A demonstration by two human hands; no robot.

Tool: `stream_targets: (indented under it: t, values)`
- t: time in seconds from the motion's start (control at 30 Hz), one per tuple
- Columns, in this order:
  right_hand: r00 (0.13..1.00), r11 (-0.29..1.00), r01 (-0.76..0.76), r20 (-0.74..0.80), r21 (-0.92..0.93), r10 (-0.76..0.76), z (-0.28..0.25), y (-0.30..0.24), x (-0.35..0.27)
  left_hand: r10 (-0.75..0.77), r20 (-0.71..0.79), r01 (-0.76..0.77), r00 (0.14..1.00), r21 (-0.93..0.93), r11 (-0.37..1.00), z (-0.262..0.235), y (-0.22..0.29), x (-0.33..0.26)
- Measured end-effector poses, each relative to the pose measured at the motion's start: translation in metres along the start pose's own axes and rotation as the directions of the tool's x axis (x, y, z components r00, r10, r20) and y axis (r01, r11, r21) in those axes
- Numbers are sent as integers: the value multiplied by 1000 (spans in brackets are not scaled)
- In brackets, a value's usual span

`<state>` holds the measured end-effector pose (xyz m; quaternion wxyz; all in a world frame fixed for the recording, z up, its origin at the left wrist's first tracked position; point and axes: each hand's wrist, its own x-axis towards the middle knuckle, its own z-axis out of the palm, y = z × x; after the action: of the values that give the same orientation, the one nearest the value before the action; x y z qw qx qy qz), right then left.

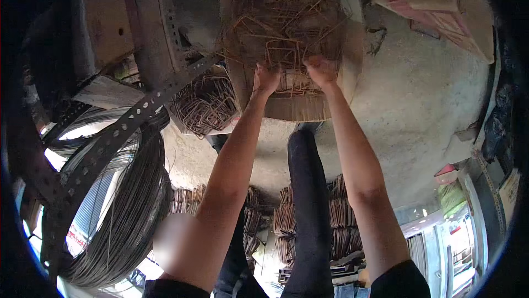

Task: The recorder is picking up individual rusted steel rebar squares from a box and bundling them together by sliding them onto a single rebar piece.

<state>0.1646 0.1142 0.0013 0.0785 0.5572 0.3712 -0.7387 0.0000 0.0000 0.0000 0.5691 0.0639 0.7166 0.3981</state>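
Both hands are at the near rim of a sack-lined cardboard box [292, 50] that holds a tangle of bent rusty wire stirrups [286, 28], rectangular loops lying in no common direction.

Left hand [266, 79]: grip closed over the box's near edge and the wire loops bunched there; the fingers curl out of sight into the pile, so I cannot tell whether they hold wire, the box edge or both.

Right hand [322, 72]: just beside the left grip, fingers likewise curled into the loops at the rim; what it holds cannot be told for the same reason.

The two grips sit close together on the near rim, judged a placing that lets both arms bear on the same part of the load.

One stirrup [282, 54] stands just beyond the grips, its long axis running left to right, its open frame facing the camera.

Further stirrups [205, 105] lie heaped to the left of the left grip. A large coil of dark wire [129, 210] and a perforated steel angle [110, 138] lie well to the left. Bundled stirrups [341, 215] are stacked on the concrete floor [419, 105] below the forearms.
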Motion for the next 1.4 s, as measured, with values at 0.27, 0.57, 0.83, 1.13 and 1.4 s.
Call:
stream_targets:
  t: [0.27, 0.57, 0.83, 1.13, 1.4]
  values:
    - [891, 643, 78, -236, -762, -388, 28, 7, 10, -56, -197, 184, 979, 724, 665, 19, 51, -9]
    - [874, 815, -40, -415, -579, -252, 41, 11, 10, 329, -224, -13, 917, 809, 587, 29, 33, -20]
    - [733, 858, 321, -469, -401, -493, 80, -27, -50, 214, -190, -109, 958, 448, 887, 12, 26, -32]
    - [959, 872, 65, -271, 485, 79, 57, -55, -125, -279, 440, 454, 853, -364, 813, 27, 45, -98]
    - [956, 794, 68, -267, 605, 122, 11, -93, -235, -258, 409, 435, 875, -436, 788, 53, 90, -181]
